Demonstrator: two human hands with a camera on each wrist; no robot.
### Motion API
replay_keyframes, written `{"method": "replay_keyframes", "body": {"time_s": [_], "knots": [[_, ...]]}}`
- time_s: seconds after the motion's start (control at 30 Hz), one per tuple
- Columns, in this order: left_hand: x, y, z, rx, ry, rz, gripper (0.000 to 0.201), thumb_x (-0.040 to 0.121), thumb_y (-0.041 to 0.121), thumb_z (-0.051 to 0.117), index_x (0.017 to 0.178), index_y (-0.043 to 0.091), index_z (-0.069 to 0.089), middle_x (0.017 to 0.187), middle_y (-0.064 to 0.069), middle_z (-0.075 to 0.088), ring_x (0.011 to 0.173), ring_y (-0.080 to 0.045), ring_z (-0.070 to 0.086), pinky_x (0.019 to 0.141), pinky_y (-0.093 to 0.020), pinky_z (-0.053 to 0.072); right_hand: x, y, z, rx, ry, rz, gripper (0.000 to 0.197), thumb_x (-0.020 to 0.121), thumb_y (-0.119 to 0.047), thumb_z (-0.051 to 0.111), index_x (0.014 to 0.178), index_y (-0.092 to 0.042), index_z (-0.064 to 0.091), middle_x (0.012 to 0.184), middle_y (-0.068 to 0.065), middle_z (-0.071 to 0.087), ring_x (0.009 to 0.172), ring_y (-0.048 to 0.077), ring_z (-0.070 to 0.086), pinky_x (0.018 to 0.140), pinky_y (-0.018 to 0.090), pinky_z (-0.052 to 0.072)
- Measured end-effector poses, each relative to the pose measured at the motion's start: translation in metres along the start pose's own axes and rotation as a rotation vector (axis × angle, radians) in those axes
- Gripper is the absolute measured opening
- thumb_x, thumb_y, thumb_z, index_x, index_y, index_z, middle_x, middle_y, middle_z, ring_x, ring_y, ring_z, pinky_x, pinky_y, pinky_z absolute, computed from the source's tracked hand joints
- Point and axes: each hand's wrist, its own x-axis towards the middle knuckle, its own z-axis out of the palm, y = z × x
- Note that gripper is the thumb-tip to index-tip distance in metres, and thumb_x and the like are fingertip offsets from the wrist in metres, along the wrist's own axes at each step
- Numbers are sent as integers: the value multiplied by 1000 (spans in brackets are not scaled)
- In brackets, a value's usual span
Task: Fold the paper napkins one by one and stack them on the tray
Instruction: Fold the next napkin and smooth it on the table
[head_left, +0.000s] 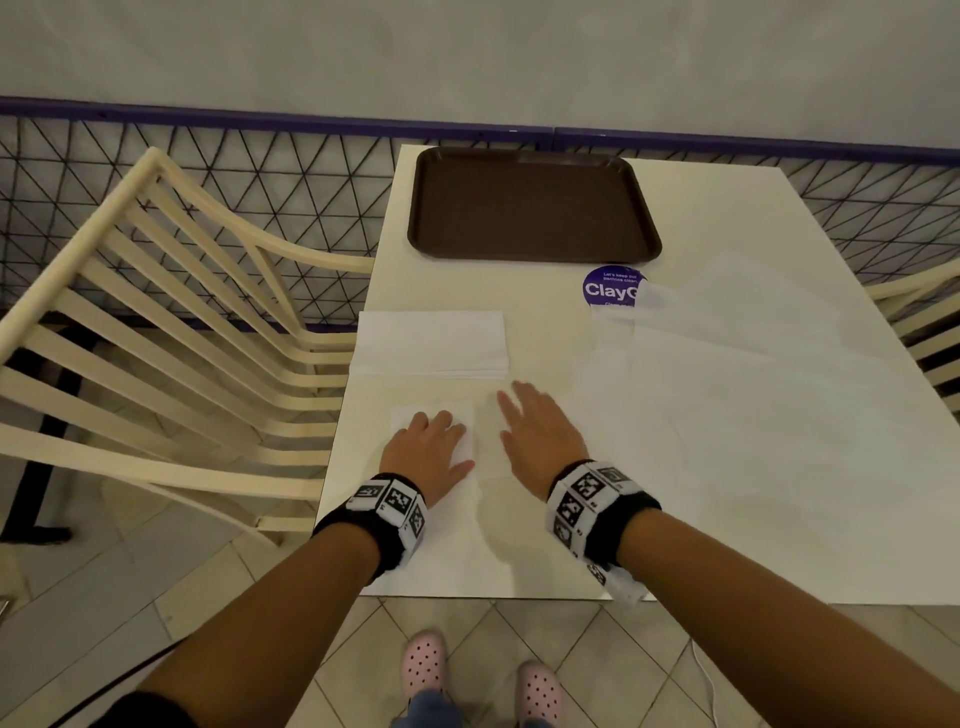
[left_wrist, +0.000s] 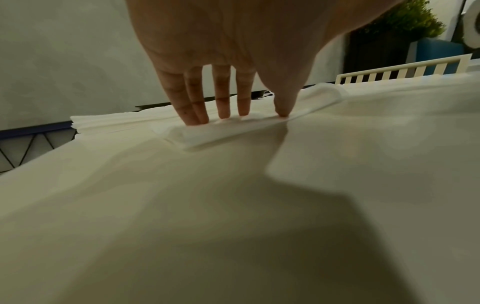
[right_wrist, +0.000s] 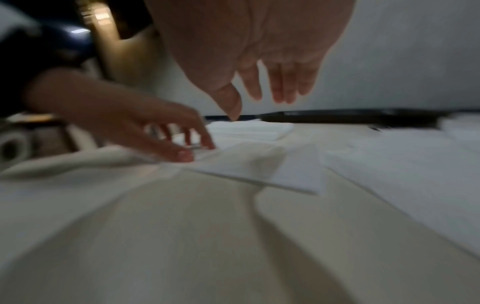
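Observation:
A small folded white napkin (head_left: 467, 418) lies near the table's front edge. My left hand (head_left: 434, 441) presses it flat with straight fingers (left_wrist: 221, 98); in the left wrist view the napkin's (left_wrist: 207, 135) folded edge shows under the fingertips. My right hand (head_left: 535, 431) hovers just right of it, fingers straight and holding nothing, and it hangs clear of the table in the right wrist view (right_wrist: 259, 86). A stack of white napkins (head_left: 431, 343) sits behind the hands. The brown tray (head_left: 535, 205) at the far edge has nothing on it.
Large white paper sheets (head_left: 753, 364) cover the table's right half and partly hide a purple round sticker (head_left: 610, 288). A cream slatted chair (head_left: 156, 322) stands at the left and another (head_left: 924, 322) at the right. A wire fence (head_left: 208, 171) runs behind.

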Motion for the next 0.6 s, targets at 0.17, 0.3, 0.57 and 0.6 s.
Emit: {"method": "replay_keyframes", "body": {"time_s": [0.17, 0.3, 0.57, 0.6], "knots": [[1, 3, 6, 23, 33, -28, 49, 97, 42, 36, 138, 17, 37, 144, -1, 35, 125, -23, 40, 97, -31, 41, -17, -31, 33, -89, -272, -149, 55, 104, -28, 13, 150, -4, -5, 159, 10, -12, 148, 21, -9, 120, 34, -4], [-4, 5, 1, 78, 58, -43, 44, 82, 48, 58, 108, 14, 68, 111, -3, 66, 91, -22, 65, 66, -26, 54, -29, -24, 42, -70, -340, -82, 56, 104, -29, 13, 149, -4, -8, 158, 9, -16, 148, 20, -10, 120, 33, -3], [-7, 16, 13, 71, 7, -97, 52, 101, 39, 25, 146, 15, 18, 152, -3, 20, 135, -23, 28, 105, -31, 31, -47, 18, 32, -74, -368, 34, 53, 104, -23, 11, 149, -3, -6, 158, 10, -15, 148, 21, -7, 122, 32, -1], [-8, 18, 11, 69, -2, -110, 50, 102, 36, 25, 147, 15, 18, 152, -3, 19, 135, -23, 28, 106, -31, 30, -48, 21, 31, -81, -371, 39, 52, 104, -23, 11, 149, -2, -5, 158, 10, -14, 148, 21, -6, 122, 32, 0]]}}
